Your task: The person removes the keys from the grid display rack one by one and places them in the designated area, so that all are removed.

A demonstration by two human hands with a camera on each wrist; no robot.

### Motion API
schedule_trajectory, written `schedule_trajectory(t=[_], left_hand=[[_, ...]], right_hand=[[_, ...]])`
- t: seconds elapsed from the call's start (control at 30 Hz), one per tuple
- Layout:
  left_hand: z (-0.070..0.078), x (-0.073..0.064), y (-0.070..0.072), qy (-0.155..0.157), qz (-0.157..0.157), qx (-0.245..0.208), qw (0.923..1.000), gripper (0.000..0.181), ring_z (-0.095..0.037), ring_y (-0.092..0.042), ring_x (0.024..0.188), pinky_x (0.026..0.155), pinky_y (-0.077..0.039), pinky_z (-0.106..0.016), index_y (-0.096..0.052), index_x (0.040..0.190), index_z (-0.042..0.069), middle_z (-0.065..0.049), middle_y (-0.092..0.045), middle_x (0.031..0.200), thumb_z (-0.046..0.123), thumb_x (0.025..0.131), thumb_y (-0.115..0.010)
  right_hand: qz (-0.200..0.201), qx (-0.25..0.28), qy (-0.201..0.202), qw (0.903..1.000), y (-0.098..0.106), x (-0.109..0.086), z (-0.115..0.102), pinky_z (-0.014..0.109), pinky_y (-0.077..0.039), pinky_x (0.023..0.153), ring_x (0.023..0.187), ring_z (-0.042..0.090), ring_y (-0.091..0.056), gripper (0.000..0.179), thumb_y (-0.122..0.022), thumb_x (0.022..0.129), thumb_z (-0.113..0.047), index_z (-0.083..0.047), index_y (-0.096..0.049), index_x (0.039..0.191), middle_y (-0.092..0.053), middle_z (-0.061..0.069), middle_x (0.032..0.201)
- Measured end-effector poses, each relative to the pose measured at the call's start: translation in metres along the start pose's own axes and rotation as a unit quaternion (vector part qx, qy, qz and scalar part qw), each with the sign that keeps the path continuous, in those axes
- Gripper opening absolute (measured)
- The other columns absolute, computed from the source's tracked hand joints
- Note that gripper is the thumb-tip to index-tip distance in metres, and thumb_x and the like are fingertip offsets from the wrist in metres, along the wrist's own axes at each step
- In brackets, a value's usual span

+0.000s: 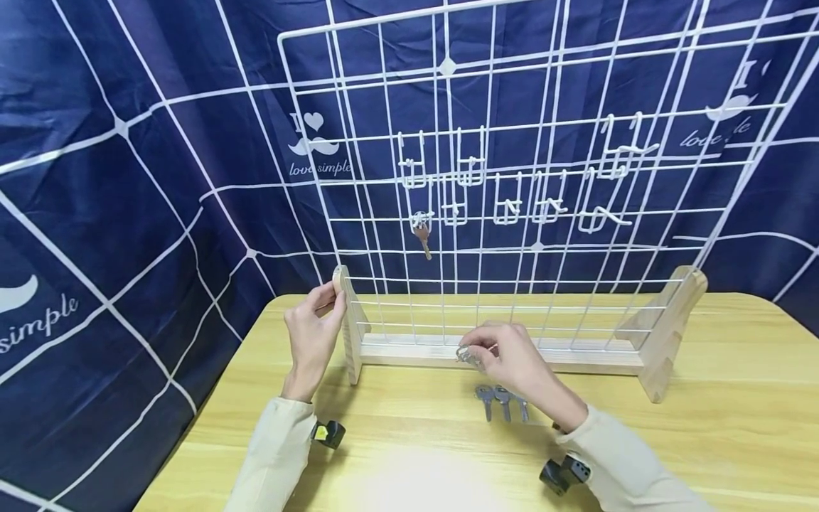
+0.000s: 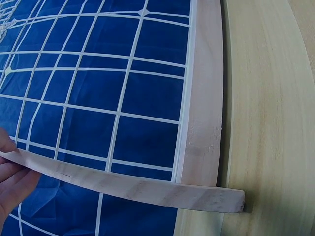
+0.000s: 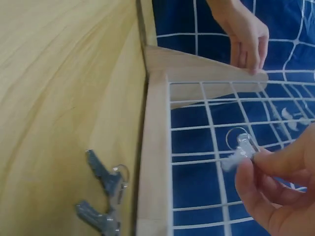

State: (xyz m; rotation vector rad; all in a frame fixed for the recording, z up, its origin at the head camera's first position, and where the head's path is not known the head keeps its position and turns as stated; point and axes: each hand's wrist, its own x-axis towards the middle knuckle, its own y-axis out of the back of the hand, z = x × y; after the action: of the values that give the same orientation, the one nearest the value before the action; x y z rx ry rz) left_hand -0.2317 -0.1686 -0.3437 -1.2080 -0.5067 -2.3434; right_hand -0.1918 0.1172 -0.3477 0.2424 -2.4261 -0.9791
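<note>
My left hand [image 1: 313, 331] grips the upper end of the wooden side support [image 2: 133, 189] of a white wire grid rack, thumb on one face and fingers on the other. In front of the rack's lower wires, my right hand [image 1: 512, 355] pinches a silver key [image 3: 242, 147] with a small metal ring [image 3: 236, 133] between thumb and fingers. More silver keys [image 1: 502, 403] lie side by side on the table below that hand. A brownish key [image 1: 423, 240] hangs from a white wire hook [image 1: 419, 219] at the lower left of the hooks.
Several white wire hooks [image 1: 507, 211] are fixed on the grid in two rows. The rack's wooden base bar [image 1: 409, 353] runs along the light wood table [image 1: 409, 419], with another wooden support [image 1: 672, 334] at right. Dark blue patterned cloth [image 1: 160, 235] hangs behind and at left.
</note>
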Motion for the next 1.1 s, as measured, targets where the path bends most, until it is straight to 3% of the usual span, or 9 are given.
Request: schedule_trajectory(t=[0.17, 0.37, 0.6, 0.77, 0.97, 1.1], left_hand=[[-0.007, -0.001, 0.002, 0.003, -0.006, 0.007, 1.0, 0.016, -0.034, -0.071, 0.074, 0.068, -0.061, -0.036, -0.069, 0.096, -0.012, -0.024, -0.071, 0.087, -0.01, 0.081, -0.069], [-0.009, -0.001, 0.002, -0.002, -0.004, -0.003, 1.0, 0.016, -0.035, -0.071, 0.073, 0.068, -0.061, -0.038, -0.07, 0.096, -0.012, -0.024, -0.071, 0.086, -0.01, 0.081, -0.069], [-0.01, -0.001, 0.001, -0.002, -0.006, 0.001, 1.0, 0.016, -0.034, -0.071, 0.074, 0.068, -0.061, -0.037, -0.07, 0.097, -0.012, -0.024, -0.071, 0.087, -0.009, 0.082, -0.069], [-0.01, -0.001, 0.001, -0.004, -0.005, 0.0, 1.0, 0.015, -0.034, -0.071, 0.073, 0.068, -0.062, -0.036, -0.07, 0.097, -0.012, -0.024, -0.071, 0.086, -0.009, 0.081, -0.069], [-0.01, 0.001, 0.0, -0.006, -0.008, -0.004, 0.9999, 0.016, -0.033, -0.071, 0.073, 0.068, -0.062, -0.036, -0.07, 0.096, -0.012, -0.023, -0.071, 0.086, -0.01, 0.081, -0.069], [-0.009, 0.0, 0.001, -0.003, -0.01, 0.002, 0.9999, 0.016, -0.033, -0.072, 0.073, 0.069, -0.062, -0.035, -0.07, 0.096, -0.012, -0.023, -0.071, 0.086, -0.01, 0.081, -0.069]], right_hand=[[-0.018, 0.023, -0.041, 0.9987, -0.003, 0.0, 0.005, 0.022, -0.056, 0.059, 0.067, 0.011, -0.063, 0.012, -0.063, 0.084, 0.004, -0.003, -0.072, 0.089, -0.068, 0.0, 0.075], [-0.034, 0.034, -0.09, 0.9948, -0.008, 0.001, 0.01, 0.022, -0.053, 0.057, 0.064, 0.01, -0.062, 0.015, -0.061, 0.078, 0.005, -0.005, -0.07, 0.082, -0.066, -0.002, 0.07], [-0.087, 0.076, -0.149, 0.982, -0.015, 0.001, 0.016, 0.026, -0.059, 0.061, 0.062, 0.016, -0.066, 0.014, -0.059, 0.075, 0.008, -0.003, -0.068, 0.078, -0.065, 0.002, 0.066], [-0.116, 0.098, -0.149, 0.9771, -0.018, 0.001, 0.021, 0.028, -0.061, 0.059, 0.06, 0.02, -0.067, 0.012, -0.059, 0.079, 0.011, 0.002, -0.067, 0.078, -0.065, 0.006, 0.066], [-0.142, 0.044, -0.139, 0.979, -0.018, 0.005, 0.029, 0.026, -0.052, 0.057, 0.06, 0.015, -0.057, 0.014, -0.061, 0.075, 0.008, -0.003, -0.07, 0.078, -0.065, 0.002, 0.068], [-0.167, 0.025, -0.154, 0.9735, -0.017, 0.011, 0.03, 0.021, -0.044, 0.054, 0.059, 0.012, -0.049, 0.012, -0.063, 0.075, 0.005, -0.004, -0.07, 0.079, -0.062, 0.0, 0.069]])
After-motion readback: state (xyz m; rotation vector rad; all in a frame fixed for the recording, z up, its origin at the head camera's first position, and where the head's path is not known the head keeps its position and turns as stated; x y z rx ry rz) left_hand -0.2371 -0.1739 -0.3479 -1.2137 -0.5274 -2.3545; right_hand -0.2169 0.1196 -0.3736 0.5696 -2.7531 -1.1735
